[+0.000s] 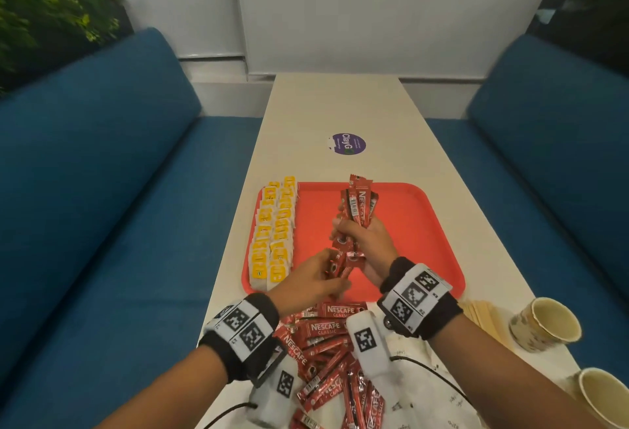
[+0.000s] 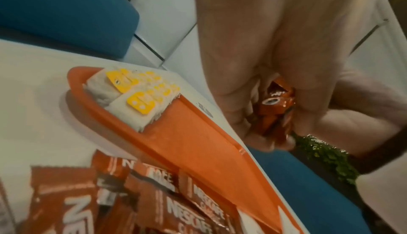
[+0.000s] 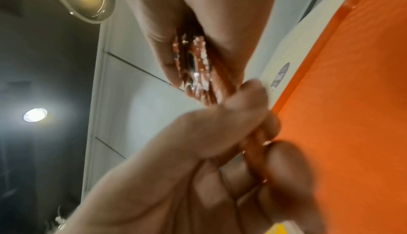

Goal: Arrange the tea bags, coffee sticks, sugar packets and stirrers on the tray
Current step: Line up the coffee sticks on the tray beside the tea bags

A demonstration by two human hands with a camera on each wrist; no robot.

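Observation:
A red tray [image 1: 418, 224] lies on the white table, with two rows of yellow-tagged tea bags [image 1: 274, 234] along its left side. Above the tray's middle my right hand [image 1: 362, 241] grips a bundle of red coffee sticks [image 1: 357, 207], upright. My left hand [image 1: 318, 277] pinches the bundle's lower ends [image 2: 273, 105]. In the right wrist view the sticks [image 3: 198, 67] run between both hands over the tray [image 3: 352, 116]. A loose pile of coffee sticks [image 1: 326, 353] lies on the table near me. Wooden stirrers [image 1: 483, 314] lie right of my right wrist.
Two paper cups [image 1: 544, 323] [image 1: 604, 398] stand at the table's right near corner. White packets [image 1: 418, 360] lie under my right forearm. A purple sticker [image 1: 348, 143] is on the table beyond the tray. Blue benches [image 1: 102, 190] flank the table.

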